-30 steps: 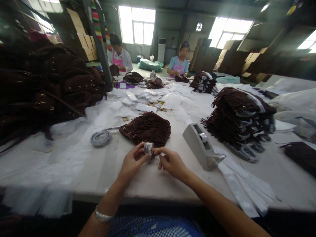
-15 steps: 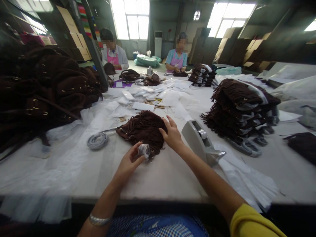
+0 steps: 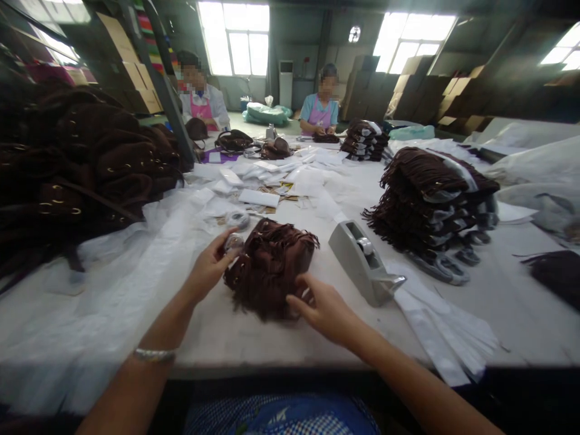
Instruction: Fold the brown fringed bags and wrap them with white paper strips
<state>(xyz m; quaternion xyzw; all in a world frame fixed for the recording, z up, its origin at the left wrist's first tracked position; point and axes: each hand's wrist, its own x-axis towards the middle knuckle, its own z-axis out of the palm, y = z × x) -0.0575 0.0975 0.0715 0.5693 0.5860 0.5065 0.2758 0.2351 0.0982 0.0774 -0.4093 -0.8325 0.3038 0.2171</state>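
A dark brown fringed bag lies on the white table in front of me, its lower fringe smeared by motion. At its left edge, my left hand pinches a small bundle wrapped in clear plastic. My right hand is at the bag's lower right edge, thumb and fingers curled on it. Just beyond the bag lies a coiled strap wrapped in grey plastic. A grey tape dispenser stands to the right of the bag.
Stacked fringed bags stand at right, near white paper strips. Brown bags are heaped at left beside clear plastic sleeves. White packets lie beyond the bag. Two co-workers in pink aprons sit across the table.
The bag has turned and come nearer to me. The coiled strap has swung from its left to behind it. My left hand moved left and up; my right hand moved down.
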